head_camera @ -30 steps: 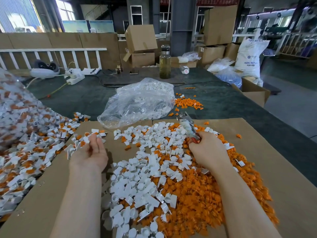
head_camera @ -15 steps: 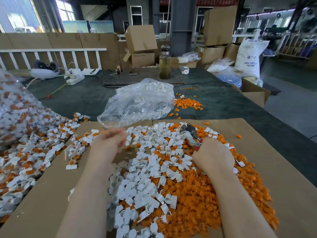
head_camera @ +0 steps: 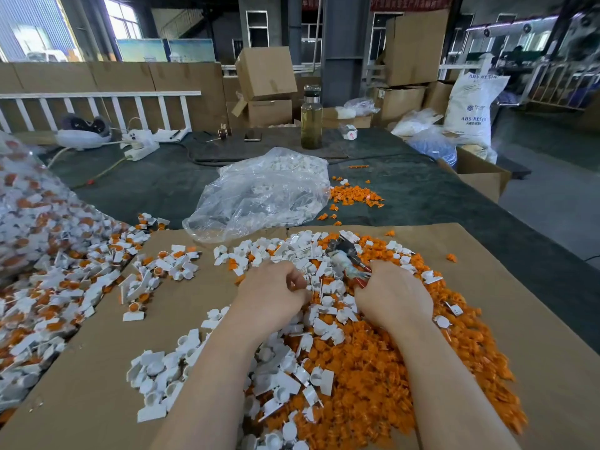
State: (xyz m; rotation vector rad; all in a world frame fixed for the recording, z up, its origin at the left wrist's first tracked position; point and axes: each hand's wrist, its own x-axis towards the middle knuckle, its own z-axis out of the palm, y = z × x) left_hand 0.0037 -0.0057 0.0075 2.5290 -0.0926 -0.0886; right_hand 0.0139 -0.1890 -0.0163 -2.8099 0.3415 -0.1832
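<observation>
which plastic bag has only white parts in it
The crumpled clear bag beyond the cardboard sheet, mid-table. The bag at the left edge shows white and orange parts together.

bare cardboard [head_camera: 97,368] left; plastic bag [head_camera: 259,196] blocks ahead.

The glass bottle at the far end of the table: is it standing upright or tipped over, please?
Upright. The bottle stands on its base on the dark table, cap on top.
</observation>
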